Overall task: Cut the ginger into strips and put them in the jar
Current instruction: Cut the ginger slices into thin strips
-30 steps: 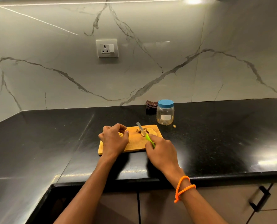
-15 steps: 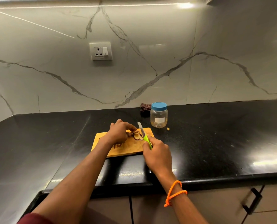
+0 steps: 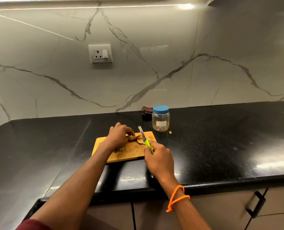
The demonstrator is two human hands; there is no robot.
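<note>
Currently: left hand (image 3: 119, 136) sits on the wooden cutting board (image 3: 129, 152), fingers curled down and pinching the ginger (image 3: 137, 138) at the board's far half. Right hand (image 3: 159, 161) is wrapped around the green handle of the knife (image 3: 145, 140), fist closed on it, thumb side up. Blade points away from the person and lies just right of the ginger, at or touching its right edge; can't tell whether it is in the cut. Some dark scraps lie on the board near the left wrist. Jar (image 3: 160, 118), clear with a blue lid on and a white label, stands upright on the black counter (image 3: 220, 138) just beyond the board's far right corner, not touching it. One small yellowish bit (image 3: 170, 132) lies on the counter just right of the jar's base. Dark cloth (image 3: 146, 111) is bunched behind the jar against the marble wall. Orange bead bracelet (image 3: 177, 197) on the right wrist. Wall socket (image 3: 100, 53) above, left of the board. Cabinet handle (image 3: 256, 203) at lower right.
</note>
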